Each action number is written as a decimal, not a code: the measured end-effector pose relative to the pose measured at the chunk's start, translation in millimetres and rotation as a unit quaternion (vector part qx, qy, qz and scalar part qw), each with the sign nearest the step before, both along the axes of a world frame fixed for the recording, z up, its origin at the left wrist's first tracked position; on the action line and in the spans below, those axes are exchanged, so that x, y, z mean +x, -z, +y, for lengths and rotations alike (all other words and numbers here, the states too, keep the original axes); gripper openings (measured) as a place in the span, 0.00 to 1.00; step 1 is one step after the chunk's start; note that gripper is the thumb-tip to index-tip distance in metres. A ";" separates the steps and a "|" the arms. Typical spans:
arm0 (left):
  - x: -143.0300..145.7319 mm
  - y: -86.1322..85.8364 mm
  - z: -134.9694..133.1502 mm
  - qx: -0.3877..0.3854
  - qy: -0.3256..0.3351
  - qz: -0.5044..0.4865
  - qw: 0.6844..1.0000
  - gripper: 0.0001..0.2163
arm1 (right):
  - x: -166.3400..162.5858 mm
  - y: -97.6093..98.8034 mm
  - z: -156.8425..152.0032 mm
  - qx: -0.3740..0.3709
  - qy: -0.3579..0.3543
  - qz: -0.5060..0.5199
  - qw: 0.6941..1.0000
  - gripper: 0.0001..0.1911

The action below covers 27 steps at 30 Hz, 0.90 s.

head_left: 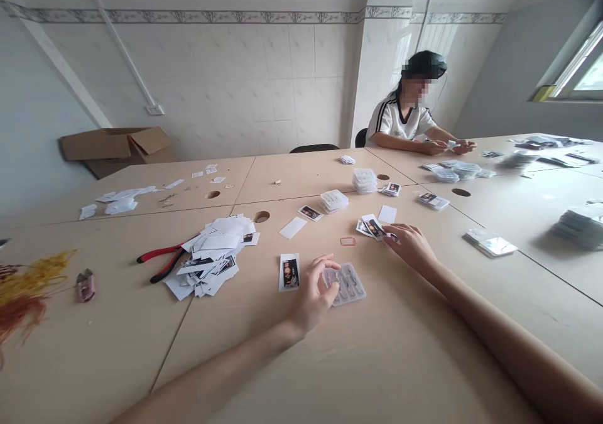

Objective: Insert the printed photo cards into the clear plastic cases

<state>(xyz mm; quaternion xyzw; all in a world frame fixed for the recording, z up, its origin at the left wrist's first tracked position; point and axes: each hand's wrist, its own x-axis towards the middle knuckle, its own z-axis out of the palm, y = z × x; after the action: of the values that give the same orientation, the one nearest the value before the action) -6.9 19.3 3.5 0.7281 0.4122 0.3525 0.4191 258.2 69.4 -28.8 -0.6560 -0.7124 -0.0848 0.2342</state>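
Observation:
My left hand point(316, 291) is at the left edge of a clear plastic compartment case point(351, 286), thumb and forefinger curved and apart over it. Small metal pieces lie in the case's long slots. Whether the fingers touch the case I cannot tell. Just left of this hand a dark printed card point(289, 272) with a white border lies flat. My right hand point(411, 243) reaches forward, fingers closed on the edge of a printed card point(374, 225) at a small pile of similar cards. Its fingertips are partly hidden.
A heap of cards point(211, 254) partly covers red-handled pliers point(162, 255). Stacked clear cases point(333, 200) stand farther back, more cases point(581, 226) at right. Yellow and red threads point(32, 279) and small snips point(85, 286) lie left. A co-worker point(400, 122) sits across the table, handling something small.

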 end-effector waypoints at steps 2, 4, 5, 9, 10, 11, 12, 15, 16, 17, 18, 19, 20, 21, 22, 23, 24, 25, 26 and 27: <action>-0.4 -0.7 0.0 0.001 -0.001 0.002 1.000 0.09 | -1.4 -0.4 -0.6 0.002 -0.009 -0.003 1.000 0.13; -0.5 -1.3 -0.3 0.002 -0.002 0.001 1.000 0.09 | -2.3 0.8 -0.6 0.014 -0.022 -0.008 1.000 0.17; -0.5 -1.5 -0.5 0.002 -0.002 0.000 1.000 0.09 | -2.8 1.6 -0.4 0.020 -0.029 -0.010 0.999 0.19; -0.4 -2.1 -0.8 -0.001 0.000 -0.005 1.000 0.09 | -5.3 3.2 0.7 0.034 -0.041 -0.011 0.999 0.20; -0.3 -2.3 -0.7 0.000 0.001 -0.008 1.000 0.09 | -6.1 3.0 0.9 0.040 -0.045 -0.012 0.998 0.18; -0.3 -2.4 -0.6 0.001 0.002 -0.012 1.000 0.09 | -6.8 2.5 0.9 0.048 -0.050 -0.015 0.997 0.15; -0.3 -2.6 -0.6 0.001 0.001 -0.015 1.000 0.09 | -7.6 1.9 0.9 0.055 -0.057 -0.018 0.997 0.13; -0.3 -3.6 -1.1 -0.007 -0.002 -0.018 1.000 0.08 | -9.8 0.5 0.3 0.073 -0.064 -0.026 0.995 0.10; -0.3 -4.1 -1.5 -0.011 -0.003 -0.018 1.000 0.08 | -10.4 0.3 0.0 0.076 -0.062 -0.028 0.995 0.11; -0.2 -4.5 -2.0 -0.015 -0.003 -0.018 1.000 0.08 | -11.0 0.3 -0.4 0.080 -0.059 -0.029 0.995 0.11; -0.1 -4.9 -2.4 -0.019 -0.004 -0.018 1.000 0.08 | -11.5 0.3 -0.8 0.084 -0.056 -0.031 0.994 0.11; 0.0 -5.3 -2.8 -0.022 -0.005 -0.018 1.000 0.08 | -11.9 0.3 -1.3 0.088 -0.054 -0.032 0.994 0.11; 0.1 -5.6 -3.1 -0.026 -0.006 -0.018 0.999 0.08 | -12.3 0.1 -1.8 0.094 -0.051 -0.032 0.994 0.10; 0.2 -6.0 -3.3 -0.029 -0.006 -0.020 0.999 0.08 | -12.6 -0.5 -2.4 0.100 -0.047 -0.031 0.993 0.10; 0.3 -6.5 -3.4 -0.033 -0.005 -0.023 0.999 0.08 | -12.8 -1.6 -3.1 0.106 -0.040 -0.029 0.993 0.09; 0.3 -7.0 -3.5 -0.034 -0.004 -0.027 0.999 0.08 | -13.2 -3.2 -4.0 0.117 -0.031 -0.025 0.992 0.09; 0.3 -7.5 -3.6 -0.033 -0.003 -0.030 0.999 0.08 | -13.8 -5.4 -5.1 0.135 -0.025 -0.019 0.990 0.08; 0.2 -8.0 -3.7 -0.031 -0.003 -0.033 0.999 0.07 | -14.8 -8.1 -6.7 0.161 -0.024 -0.012 0.987 0.08; 0.1 -8.5 -3.9 -0.027 -0.003 -0.035 0.999 0.07 | -16.7 -11.1 -8.9 0.193 -0.030 -0.003 0.981 0.08; -0.1 -8.9 -4.1 -0.023 -0.003 -0.038 0.999 0.06 | -19.5 -14.3 -11.6 0.226 -0.045 0.006 0.973 0.07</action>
<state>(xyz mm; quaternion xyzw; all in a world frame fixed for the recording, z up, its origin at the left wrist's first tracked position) -7.0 15.2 12.4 0.7029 0.4065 0.3718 0.4500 238.7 57.7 -14.5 -0.5537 -0.7024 -0.2287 0.3844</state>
